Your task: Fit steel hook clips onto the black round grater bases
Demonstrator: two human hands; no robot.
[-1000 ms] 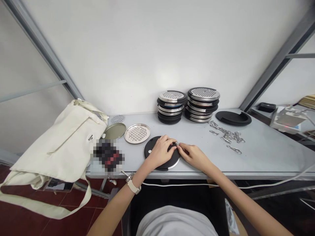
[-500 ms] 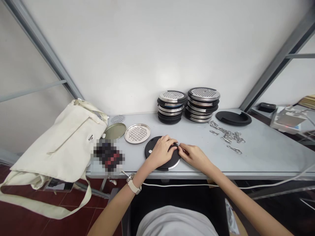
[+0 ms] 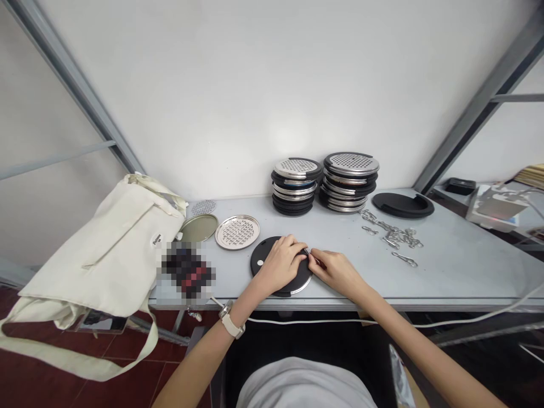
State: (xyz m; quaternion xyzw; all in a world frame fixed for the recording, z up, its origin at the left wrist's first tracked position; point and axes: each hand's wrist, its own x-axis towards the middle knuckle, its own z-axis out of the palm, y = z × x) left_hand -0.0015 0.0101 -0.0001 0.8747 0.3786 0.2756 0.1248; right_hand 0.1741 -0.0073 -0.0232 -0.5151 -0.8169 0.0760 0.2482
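Note:
A round black disc [image 3: 262, 250] with a white dot and a bright metal rim lies flat near the table's front edge. My left hand [image 3: 279, 266] bears down on its top, fingers bent and pressed together toward the right rim. There my right hand [image 3: 335, 270] pinches a small metal clip [image 3: 307, 250], most of it hidden by the fingers. Whether the clip is fastened to the disc I cannot tell. Loose metal snap hooks [image 3: 397, 235] lie in a heap to the right, with one single hook [image 3: 404, 259] nearer me.
Two stacks of black-rimmed perforated metal discs, a left stack [image 3: 295, 190] and a right stack [image 3: 349, 184], stand by the wall. Beside them lies a black round holder [image 3: 403, 204]. To the left are a grater plate [image 3: 237, 232], an olive-toned plate [image 3: 199, 228] and a cream bag [image 3: 106, 249].
Both hands keep almost the same place. The right fingers and the clip have shifted very slightly at the disc's rim, and the disc has barely moved to the right.

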